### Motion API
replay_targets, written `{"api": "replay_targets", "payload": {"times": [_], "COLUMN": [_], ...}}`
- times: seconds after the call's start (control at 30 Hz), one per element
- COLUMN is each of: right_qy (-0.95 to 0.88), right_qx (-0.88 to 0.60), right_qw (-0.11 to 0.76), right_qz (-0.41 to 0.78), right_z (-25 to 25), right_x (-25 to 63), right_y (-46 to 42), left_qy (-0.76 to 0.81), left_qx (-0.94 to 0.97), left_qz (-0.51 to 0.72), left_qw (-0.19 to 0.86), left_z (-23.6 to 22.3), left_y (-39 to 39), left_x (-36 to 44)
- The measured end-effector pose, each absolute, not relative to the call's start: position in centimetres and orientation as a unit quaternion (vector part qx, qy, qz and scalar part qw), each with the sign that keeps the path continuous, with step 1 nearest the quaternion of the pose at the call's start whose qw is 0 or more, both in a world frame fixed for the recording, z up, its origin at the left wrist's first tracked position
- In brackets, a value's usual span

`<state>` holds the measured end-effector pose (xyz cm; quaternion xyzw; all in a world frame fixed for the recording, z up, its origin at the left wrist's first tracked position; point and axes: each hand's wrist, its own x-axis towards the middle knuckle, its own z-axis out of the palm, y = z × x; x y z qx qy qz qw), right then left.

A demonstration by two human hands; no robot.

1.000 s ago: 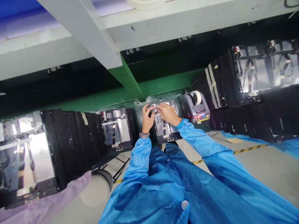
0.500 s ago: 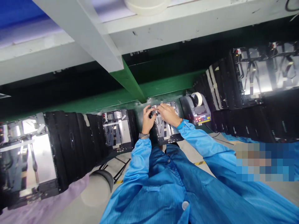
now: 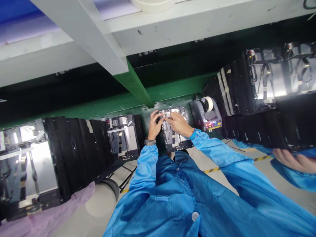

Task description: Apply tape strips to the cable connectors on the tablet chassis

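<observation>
A flat electronic unit (image 3: 170,138) with a black frame, shiny metal plates and dark ribbon cables lies on the green bench in front of me. Over its upper left corner, my left hand (image 3: 154,126) is curled, thumb and fingers bent close together. My right hand (image 3: 180,125) rests over the upper part, its index finger reaching left toward the left fingertips and the other fingers folded. Both sets of fingertips meet at the same small spot. Anything pinched there is too small to make out.
A grey tape dispenser (image 3: 206,113) with a white roll stands just right of the unit. Rows of similar units stand at left (image 3: 123,136) and right (image 3: 269,79). A green post (image 3: 139,87) rises behind. At far right shows another person's hand (image 3: 296,161); a stool (image 3: 102,199) is lower left.
My right index finger is now stretched out more over the unit, while my left hand stays almost in place. The view has shifted slightly.
</observation>
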<state>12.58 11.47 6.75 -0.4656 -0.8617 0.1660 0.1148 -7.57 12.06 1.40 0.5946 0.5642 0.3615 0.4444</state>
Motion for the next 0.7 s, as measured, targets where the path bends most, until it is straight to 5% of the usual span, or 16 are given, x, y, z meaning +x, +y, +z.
{"api": "replay_targets", "payload": {"times": [0.43,0.57,0.7], "right_qy": [-0.787,-0.618,-0.471], "right_qx": [-0.554,-0.684,-0.74], "right_qw": [0.209,0.331,0.366], "right_qz": [0.176,0.201,0.311], "right_z": [6.8,7.0,4.8], "right_x": [12.2,12.8,14.6], "right_y": [7.8,2.5,-1.8], "left_qy": [0.553,0.627,0.664], "left_qx": [0.638,0.512,0.465], "left_qz": [0.346,0.394,0.315], "left_qw": [0.408,0.436,0.495], "left_z": [3.3,3.3,3.3], "left_y": [14.0,9.3,1.8], "left_x": [-8.1,-8.2,-6.7]}}
